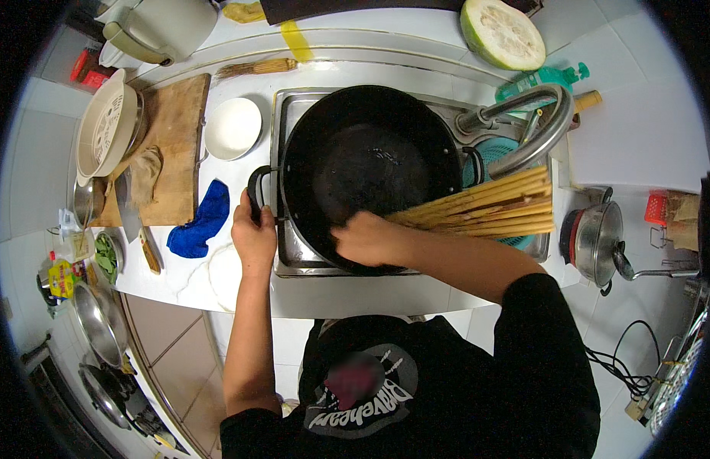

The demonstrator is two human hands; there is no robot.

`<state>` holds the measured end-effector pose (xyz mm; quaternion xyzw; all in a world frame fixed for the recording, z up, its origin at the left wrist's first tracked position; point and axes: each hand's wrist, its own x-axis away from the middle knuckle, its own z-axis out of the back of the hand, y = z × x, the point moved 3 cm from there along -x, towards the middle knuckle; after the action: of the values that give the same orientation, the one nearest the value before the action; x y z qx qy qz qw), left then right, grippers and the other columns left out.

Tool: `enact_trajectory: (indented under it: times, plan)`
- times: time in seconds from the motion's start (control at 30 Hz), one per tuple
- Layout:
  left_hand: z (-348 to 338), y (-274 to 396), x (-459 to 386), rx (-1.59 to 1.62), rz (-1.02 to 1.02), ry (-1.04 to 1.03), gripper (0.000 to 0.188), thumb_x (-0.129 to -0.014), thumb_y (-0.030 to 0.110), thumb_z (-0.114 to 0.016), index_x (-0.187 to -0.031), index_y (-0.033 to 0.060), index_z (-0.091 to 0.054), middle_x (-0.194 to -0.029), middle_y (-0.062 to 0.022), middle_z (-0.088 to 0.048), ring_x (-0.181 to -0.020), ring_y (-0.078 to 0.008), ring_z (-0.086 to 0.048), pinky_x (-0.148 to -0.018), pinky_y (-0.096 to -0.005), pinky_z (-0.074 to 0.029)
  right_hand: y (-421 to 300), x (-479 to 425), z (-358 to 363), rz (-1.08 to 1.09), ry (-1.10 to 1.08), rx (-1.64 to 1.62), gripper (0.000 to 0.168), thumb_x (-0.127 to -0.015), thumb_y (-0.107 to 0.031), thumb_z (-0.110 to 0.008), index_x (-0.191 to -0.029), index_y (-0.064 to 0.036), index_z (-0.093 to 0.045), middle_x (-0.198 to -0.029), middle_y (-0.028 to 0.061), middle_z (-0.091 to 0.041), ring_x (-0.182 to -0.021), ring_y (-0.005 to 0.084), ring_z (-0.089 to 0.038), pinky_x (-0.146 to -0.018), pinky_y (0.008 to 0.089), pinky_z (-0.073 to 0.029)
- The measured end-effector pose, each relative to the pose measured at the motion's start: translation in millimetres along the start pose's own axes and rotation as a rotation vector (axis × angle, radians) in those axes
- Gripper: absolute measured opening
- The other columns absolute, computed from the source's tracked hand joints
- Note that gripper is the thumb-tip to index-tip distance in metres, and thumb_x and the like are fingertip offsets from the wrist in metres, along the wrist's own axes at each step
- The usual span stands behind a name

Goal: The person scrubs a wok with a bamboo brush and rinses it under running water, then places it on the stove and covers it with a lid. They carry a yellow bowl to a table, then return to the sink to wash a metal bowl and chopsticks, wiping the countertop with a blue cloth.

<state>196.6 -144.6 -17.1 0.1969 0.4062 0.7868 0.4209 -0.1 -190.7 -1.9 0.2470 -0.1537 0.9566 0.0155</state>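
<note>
A large black wok [366,155] rests over the stainless steel sink [283,252], its dark inside facing up with a few wet glints. My left hand [254,232] grips the wok's left loop handle [257,186]. Low in the wok, at its near side, my right hand [372,241] is closed around a bundle of thin yellowish sticks [487,206], which looks like a bamboo wok brush. The bundle fans out rightward past the wok's rim; its end inside the hand is hidden. A curved metal faucet [556,132] stands at the right, above a teal plastic basket [495,152].
Left of the sink are a white bowl [233,129], a blue cloth [203,224], a wooden cutting board [177,115] and a kitchen knife [128,206]. A cut pomelo-like fruit [504,34] and a green pump bottle [530,83] sit behind. A lidded pot [599,244] stands right.
</note>
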Motion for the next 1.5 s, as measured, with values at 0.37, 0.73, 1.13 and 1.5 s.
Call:
enact_trajectory:
  times: [0.37,0.73,1.13,1.5]
  plan:
    - [0.6,-0.7,-2.4,0.09,0.021,-0.061,0.046,-0.08,-0.001,-0.059,-0.124,-0.0088,-0.047,-0.1,-0.0222,-0.061,-0.089,-0.0247,-0.063,-0.078,-0.0307,-0.05,163.6,80.4,-61.4,-1.171,0.195,-0.315,0.028,-0.083,-0.018,-0.056,-0.108,-0.009,-0.062,-0.114,0.0177,-0.054,-0.101,0.0351,-0.059,-0.081,0.0459,-0.051]
    - [3.2,2.1,-3.8,0.028,-0.004,-0.075,0.046,-0.081,0.001,-0.06,-0.124,-0.009,-0.047,-0.095,-0.0208,-0.062,-0.083,-0.0226,-0.063,-0.073,-0.03,-0.05,97.5,119.4,-59.5,-0.597,-0.49,0.201,0.031,-0.079,-0.014,-0.062,-0.109,-0.008,-0.066,-0.114,0.0105,-0.053,-0.097,0.0323,-0.058,-0.077,0.0496,-0.048]
    - [6.7,6.7,-1.8,-0.033,0.006,-0.077,0.047,-0.079,0.002,-0.061,-0.123,-0.0081,-0.048,-0.096,-0.0239,-0.061,-0.087,-0.0312,-0.063,-0.079,-0.0334,-0.049,67.6,-18.9,112.3,-0.503,0.39,-0.154,0.019,-0.076,-0.008,-0.056,-0.09,-0.001,-0.066,-0.098,0.0201,-0.06,-0.082,0.0342,-0.064,-0.071,0.043,-0.053]
    - [7.5,10.9,-3.6,-0.044,-0.015,-0.054,0.046,-0.079,0.005,-0.06,-0.122,-0.0063,-0.05,-0.099,-0.0249,-0.06,-0.089,-0.0352,-0.062,-0.079,-0.0359,-0.048,114.3,100.8,-71.8,-1.113,-0.054,-0.361,0.028,-0.081,-0.012,-0.056,-0.109,-0.007,-0.061,-0.122,0.0188,-0.049,-0.099,0.0368,-0.06,-0.082,0.0457,-0.051]
